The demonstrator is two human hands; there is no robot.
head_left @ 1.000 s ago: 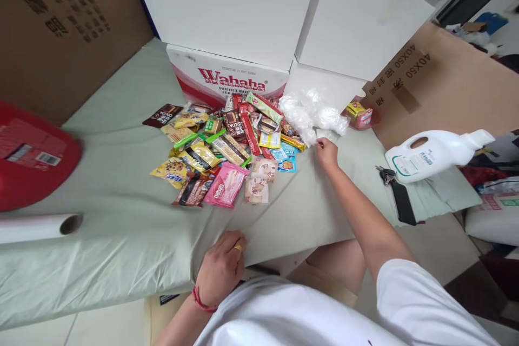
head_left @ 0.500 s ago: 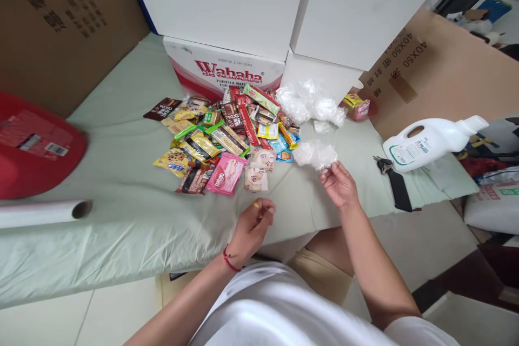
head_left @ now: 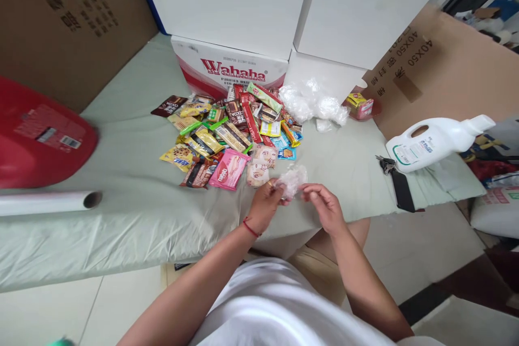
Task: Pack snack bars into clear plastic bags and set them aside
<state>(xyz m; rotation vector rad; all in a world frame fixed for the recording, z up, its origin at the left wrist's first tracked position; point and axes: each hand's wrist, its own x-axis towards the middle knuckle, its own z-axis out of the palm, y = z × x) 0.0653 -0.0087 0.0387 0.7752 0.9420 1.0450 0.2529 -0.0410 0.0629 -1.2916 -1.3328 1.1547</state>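
Note:
A crumpled clear plastic bag [head_left: 293,179] is gripped in my left hand [head_left: 265,203], low over the front of the table. My right hand [head_left: 326,208] is just to the right of the bag, fingers loosely bent and apart, with the fingertips close to its edge; whether they touch it I cannot tell. Beyond my hands lies a heap of wrapped snacks, among them a pink wafer packet [head_left: 229,169], white-wrapped cakes [head_left: 258,172] and a yellow cookie packet [head_left: 177,157]. Behind them sits a pile of clear plastic bags [head_left: 308,101].
A Wahaha carton [head_left: 233,67] and white boxes [head_left: 227,0] stand at the back. To the right are a white detergent bottle [head_left: 433,143], keys [head_left: 386,163], a black phone [head_left: 402,190] and a small yellow-and-red pack [head_left: 359,105]. On the left are a red container [head_left: 44,135] and a white roll [head_left: 44,203].
The plastic bag has come from the right, near the pile, to the front middle. My left hand has taken hold of it, and my right hand has moved left and let go.

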